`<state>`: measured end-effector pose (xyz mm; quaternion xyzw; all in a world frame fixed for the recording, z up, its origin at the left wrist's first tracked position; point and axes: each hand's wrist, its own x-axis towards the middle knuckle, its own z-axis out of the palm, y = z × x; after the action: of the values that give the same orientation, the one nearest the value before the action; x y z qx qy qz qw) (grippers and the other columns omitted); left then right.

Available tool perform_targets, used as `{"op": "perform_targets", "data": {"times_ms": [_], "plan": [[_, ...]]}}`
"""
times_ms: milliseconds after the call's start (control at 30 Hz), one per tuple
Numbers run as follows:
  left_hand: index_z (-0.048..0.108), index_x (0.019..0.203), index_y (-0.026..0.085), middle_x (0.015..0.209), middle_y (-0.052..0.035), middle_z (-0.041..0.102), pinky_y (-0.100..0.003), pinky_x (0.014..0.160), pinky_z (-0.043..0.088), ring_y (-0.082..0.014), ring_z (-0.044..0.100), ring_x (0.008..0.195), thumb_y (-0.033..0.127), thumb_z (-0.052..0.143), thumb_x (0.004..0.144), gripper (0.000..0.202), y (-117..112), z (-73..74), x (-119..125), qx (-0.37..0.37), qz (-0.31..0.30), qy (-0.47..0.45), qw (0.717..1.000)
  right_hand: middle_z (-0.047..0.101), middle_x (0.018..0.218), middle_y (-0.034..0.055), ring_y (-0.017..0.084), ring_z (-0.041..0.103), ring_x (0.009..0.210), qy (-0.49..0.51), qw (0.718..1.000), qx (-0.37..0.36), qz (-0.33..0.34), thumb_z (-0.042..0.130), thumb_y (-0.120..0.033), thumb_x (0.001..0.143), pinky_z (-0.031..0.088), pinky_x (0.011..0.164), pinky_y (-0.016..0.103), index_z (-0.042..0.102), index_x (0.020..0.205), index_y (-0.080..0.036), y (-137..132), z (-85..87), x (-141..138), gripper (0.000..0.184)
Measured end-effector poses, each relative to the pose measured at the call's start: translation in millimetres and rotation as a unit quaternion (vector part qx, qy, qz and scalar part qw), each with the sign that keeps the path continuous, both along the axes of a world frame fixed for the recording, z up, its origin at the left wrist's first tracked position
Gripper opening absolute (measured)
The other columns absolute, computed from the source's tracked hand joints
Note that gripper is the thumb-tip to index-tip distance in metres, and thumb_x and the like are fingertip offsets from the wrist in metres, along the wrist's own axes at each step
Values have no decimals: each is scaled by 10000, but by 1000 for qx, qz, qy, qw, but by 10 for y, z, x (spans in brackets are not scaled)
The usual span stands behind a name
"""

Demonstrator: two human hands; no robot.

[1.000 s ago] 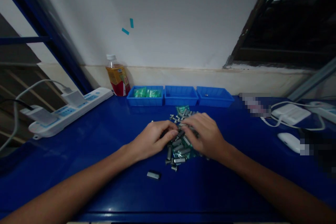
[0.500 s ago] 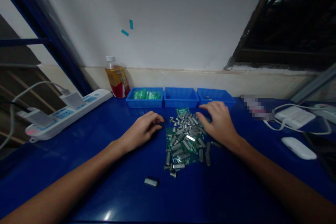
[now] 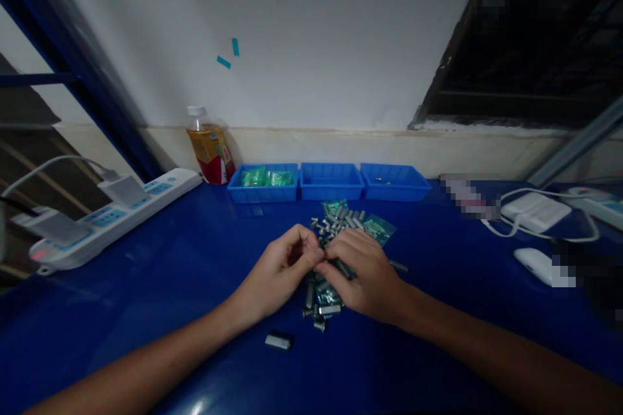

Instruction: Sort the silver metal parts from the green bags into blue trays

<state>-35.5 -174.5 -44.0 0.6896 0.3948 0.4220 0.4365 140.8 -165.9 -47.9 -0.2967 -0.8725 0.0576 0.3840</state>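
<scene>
Both hands meet over a pile of metal hex standoffs (image 3: 309, 295) and small screws (image 3: 315, 223). The fingertips of my left hand (image 3: 277, 269) are pinched together, touching those of my right hand (image 3: 367, 272). My right hand is curled closed over the pile, hiding much of it. Whatever sits between the fingertips is too small and covered to make out. Green-printed clear bags (image 3: 379, 228) lie beside and under the metal parts. One standoff (image 3: 278, 341) lies apart, nearer the front.
Three blue bins stand along the wall: the left bin (image 3: 263, 193) holds green bags, then the middle bin (image 3: 331, 192), and the right bin (image 3: 396, 192) with a few small parts. A bottle (image 3: 210, 149) and power strip (image 3: 126, 211) are left; a white charger (image 3: 535, 213) lies right.
My hands have come together from either side of the pile, and the fingers have closed. A green-printed bag now shows at the pile's back right. The view has shifted slightly.
</scene>
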Motion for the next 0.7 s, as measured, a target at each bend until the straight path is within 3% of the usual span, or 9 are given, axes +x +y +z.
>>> {"op": "perform_targets", "data": {"times_ms": [67,167,300,400,533,700], "plan": [[534,923,182,818,-23,574,-268,680,463,-139,547,752,323,438,913,171,-6,7,-38,77,-4,67,995,521,644,8,145,478,649,13,1000,-16,-18,440,-257,922,340,637,297,499,672,-188,20,5,6,266],[524,1055,193,930,-48,600,-293,756,471,-163,566,852,238,511,872,189,-34,19,-57,202,-19,152,967,468,602,0,140,442,599,18,999,-25,-44,348,-247,948,320,592,287,441,637,-195,35,-5,-4,328],[541,938,186,802,-22,611,-263,670,461,-142,575,741,222,556,849,97,-54,35,-36,268,23,193,944,462,596,3,144,446,603,-3,999,-18,-50,312,-256,959,327,601,285,423,630,-197,31,-33,-32,353],[567,893,176,739,-4,611,-241,635,447,-120,569,675,229,537,863,68,-55,57,-27,240,40,179,953,523,643,8,149,488,642,1,999,-4,-48,358,-272,951,347,640,293,489,710,-188,36,-27,-15,288],[589,842,153,709,-1,598,-227,611,437,-113,547,645,300,516,878,168,-45,65,-21,121,47,114,985,621,830,49,177,556,771,0,999,53,-12,496,-260,892,385,719,320,533,954,-172,52,2,43,114],[576,803,151,701,3,569,-229,600,428,-117,521,651,369,484,895,253,-43,91,29,56,47,76,994,610,760,49,175,531,703,-10,992,125,-11,477,-170,872,374,670,322,539,872,-165,9,59,29,61]]}}
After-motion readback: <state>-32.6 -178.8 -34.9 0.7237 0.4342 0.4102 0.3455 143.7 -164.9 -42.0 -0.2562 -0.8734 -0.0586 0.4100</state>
